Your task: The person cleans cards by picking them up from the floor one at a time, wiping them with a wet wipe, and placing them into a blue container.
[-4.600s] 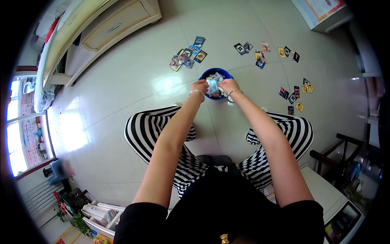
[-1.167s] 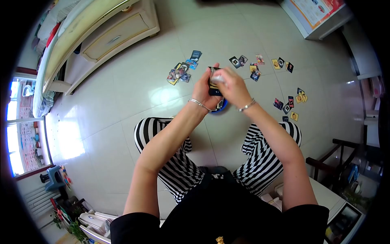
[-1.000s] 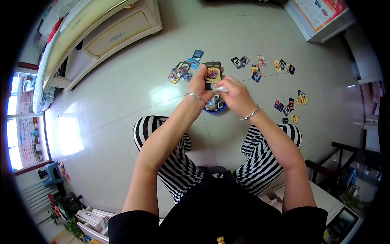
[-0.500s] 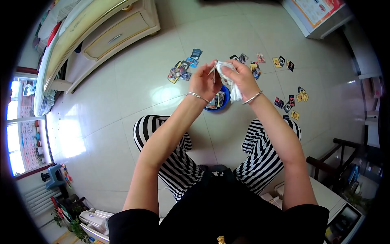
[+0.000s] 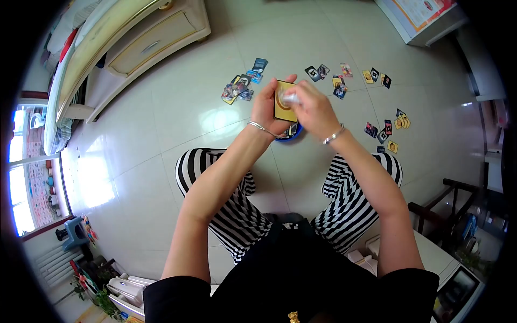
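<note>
A yellow card with a dark border [image 5: 284,111] lies across the palm of my left hand [image 5: 265,114], its thumb over the card's edge. My right hand [image 5: 316,113], a little blurred, pinches a white cloth [image 5: 291,98] against the card's face. Below both hands, a blue bowl [image 5: 295,135] with cards in it stands on the floor, mostly hidden by my left hand and wrist. Beyond it on the left is a loose pile of cards [image 5: 237,89]. More cards lie to the right, among them a group with yellow ones [image 5: 402,121].
A cream cabinet with a drawer [image 5: 156,46] stands at the upper left, and a white box-like piece of furniture [image 5: 417,27] at the upper right. My legs in striped trousers [image 5: 355,199] are bent either side of the tiled floor [image 5: 210,70]. A dark wooden frame [image 5: 431,215] is at the right.
The card in my left hand has turned from edge-on to face-up, now showing yellow. My right hand has bunched the hanging white cloth and moved it onto the card.
</note>
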`<state>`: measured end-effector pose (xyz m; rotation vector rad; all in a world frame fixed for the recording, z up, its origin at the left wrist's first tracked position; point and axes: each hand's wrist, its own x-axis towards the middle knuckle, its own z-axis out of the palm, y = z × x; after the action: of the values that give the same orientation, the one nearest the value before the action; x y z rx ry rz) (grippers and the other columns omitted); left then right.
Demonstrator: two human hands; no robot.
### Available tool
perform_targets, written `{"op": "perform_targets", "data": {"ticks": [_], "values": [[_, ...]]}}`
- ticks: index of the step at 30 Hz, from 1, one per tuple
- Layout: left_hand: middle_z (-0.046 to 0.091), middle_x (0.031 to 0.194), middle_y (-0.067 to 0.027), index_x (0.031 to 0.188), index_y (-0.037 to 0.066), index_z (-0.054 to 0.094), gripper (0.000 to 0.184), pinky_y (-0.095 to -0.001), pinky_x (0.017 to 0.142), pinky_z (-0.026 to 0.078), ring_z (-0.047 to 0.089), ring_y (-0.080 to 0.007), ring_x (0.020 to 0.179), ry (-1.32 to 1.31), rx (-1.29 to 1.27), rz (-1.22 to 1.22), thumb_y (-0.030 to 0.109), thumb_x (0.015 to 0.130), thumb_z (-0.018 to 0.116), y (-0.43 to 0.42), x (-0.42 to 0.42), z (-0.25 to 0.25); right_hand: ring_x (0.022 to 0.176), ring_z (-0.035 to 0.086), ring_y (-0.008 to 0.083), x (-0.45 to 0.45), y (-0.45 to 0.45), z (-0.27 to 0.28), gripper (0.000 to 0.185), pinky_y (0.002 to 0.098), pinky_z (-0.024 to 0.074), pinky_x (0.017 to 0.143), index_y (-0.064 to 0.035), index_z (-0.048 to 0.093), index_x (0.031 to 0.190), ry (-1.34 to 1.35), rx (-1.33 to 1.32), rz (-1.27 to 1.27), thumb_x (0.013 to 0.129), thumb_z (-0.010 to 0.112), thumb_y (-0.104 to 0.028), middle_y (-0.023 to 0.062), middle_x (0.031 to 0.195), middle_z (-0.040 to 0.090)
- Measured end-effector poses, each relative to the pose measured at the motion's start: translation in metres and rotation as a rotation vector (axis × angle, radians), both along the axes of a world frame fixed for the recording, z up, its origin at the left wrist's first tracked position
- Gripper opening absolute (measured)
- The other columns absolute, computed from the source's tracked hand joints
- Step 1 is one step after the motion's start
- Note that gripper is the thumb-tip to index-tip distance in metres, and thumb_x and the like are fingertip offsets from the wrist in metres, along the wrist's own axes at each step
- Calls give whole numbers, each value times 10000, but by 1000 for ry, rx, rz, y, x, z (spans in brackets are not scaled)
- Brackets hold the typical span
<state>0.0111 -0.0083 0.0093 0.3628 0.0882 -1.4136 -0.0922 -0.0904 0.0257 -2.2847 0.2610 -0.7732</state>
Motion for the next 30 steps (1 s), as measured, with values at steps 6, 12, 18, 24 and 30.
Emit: {"op": "perform_targets", "data": {"ticks": [6,12,18,24,30], "values": [[549,1080,-141,1157,50,452,410,-412,898,415,530,-273,1011,2,58,52,365,937,308,2,0,-8,710,572,294,4,-14,-3,116,382,467,603,-74,527,886,106,-122,-132,776,558,-97,92,841,546],[435,1250,-192,1227,21,383,444,-448,988,343,429,-332,1163,-19,45,154,350,933,323,7,9,-8,708,562,191,-22,9,-7,101,310,441,604,-55,541,873,202,266,202,794,581,-104,49,765,543],[432,1256,-185,1225,9,386,396,-439,987,353,428,-324,1167,-19,-47,124,254,915,362,11,11,-8,502,427,33,-27,-15,8,132,184,333,443,-29,571,849,277,1255,264,831,529,-153,-9,660,518],[490,1206,-173,1204,4,419,351,-412,936,412,490,-302,1106,-205,-3,49,181,908,360,12,4,-14,463,394,32,-33,-8,-8,198,199,277,386,-31,568,785,374,1133,95,841,543,-219,-23,606,487],[537,1116,-162,1146,-8,463,325,-390,870,455,539,-272,1016,-354,85,26,195,911,365,18,-2,-23,469,394,20,-34,-9,-2,207,191,277,403,-56,626,806,404,1038,90,825,574,-255,-52,599,496]]}}
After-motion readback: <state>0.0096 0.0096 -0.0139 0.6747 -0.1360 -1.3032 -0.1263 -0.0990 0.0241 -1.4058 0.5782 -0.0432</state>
